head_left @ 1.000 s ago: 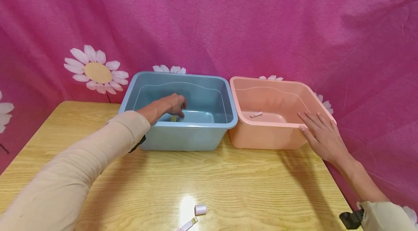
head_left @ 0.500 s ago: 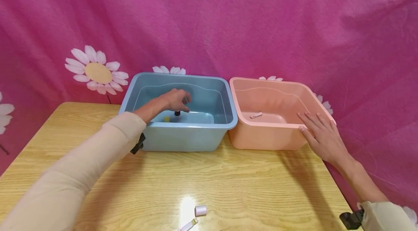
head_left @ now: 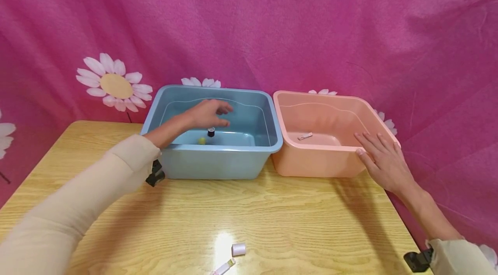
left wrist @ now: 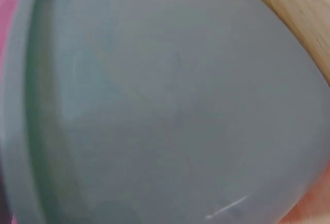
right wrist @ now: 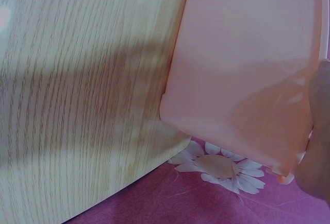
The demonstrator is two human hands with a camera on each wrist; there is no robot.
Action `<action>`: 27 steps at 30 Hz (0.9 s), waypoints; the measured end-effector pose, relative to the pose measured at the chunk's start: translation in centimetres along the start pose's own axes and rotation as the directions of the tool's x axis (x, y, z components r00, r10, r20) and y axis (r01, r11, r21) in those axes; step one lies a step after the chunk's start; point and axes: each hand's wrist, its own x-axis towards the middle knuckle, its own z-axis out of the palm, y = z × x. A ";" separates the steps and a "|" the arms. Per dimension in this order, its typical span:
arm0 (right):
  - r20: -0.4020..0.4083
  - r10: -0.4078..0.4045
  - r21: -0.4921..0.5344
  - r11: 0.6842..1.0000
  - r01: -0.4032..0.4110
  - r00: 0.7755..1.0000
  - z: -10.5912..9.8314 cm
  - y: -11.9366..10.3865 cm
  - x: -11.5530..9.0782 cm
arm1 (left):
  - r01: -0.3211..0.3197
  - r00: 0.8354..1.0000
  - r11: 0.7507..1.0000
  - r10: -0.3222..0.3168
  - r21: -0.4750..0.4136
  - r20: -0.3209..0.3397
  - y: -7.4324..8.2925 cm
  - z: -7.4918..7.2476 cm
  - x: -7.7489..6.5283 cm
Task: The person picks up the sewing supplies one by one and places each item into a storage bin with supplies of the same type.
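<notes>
My left hand (head_left: 210, 113) hovers over the blue basin (head_left: 218, 148), its fingers loosely bent and apart with nothing between them. Below it on the basin floor lie a small black cylinder with a pale top (head_left: 211, 132) and a small yellow-green round thing (head_left: 201, 141). The left wrist view is filled by the basin's outer wall (left wrist: 180, 90). My right hand (head_left: 383, 160) rests with fingers spread on the front right rim of the pink basin (head_left: 315, 162). Inside that basin lies a pair of nail clippers (head_left: 305, 136).
Both basins stand side by side at the back of the wooden table (head_left: 249, 210), against a magenta cloth (head_left: 249, 28) with daisies. Near the front lie a pale lilac cylinder (head_left: 238, 249) and a thin pale stick-like item (head_left: 224, 267), partly cut off by the frame.
My left hand has risen from the blue basin's floor, uncovering the black cylinder, which now stands there beside the yellow-green thing. The right hand has stayed on the pink rim.
</notes>
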 end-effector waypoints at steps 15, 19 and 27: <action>0.020 0.027 -0.002 1.000 -0.026 0.999 -0.2 -0.2 -0.1 | -0.153 0.984 0.983 0.142 -0.099 -0.103 2.8 -0.1 -3.9; 0.018 0.021 -0.001 1.000 -0.021 1.000 -0.1 -0.2 -0.1 | -0.201 0.975 0.970 0.185 -0.134 -0.122 3.4 0.1 -5.2; 0.014 0.020 -0.001 1.000 -0.020 1.000 0.0 -0.1 -0.1 | -0.291 0.954 0.944 0.272 -0.156 -0.128 5.0 0.8 -7.4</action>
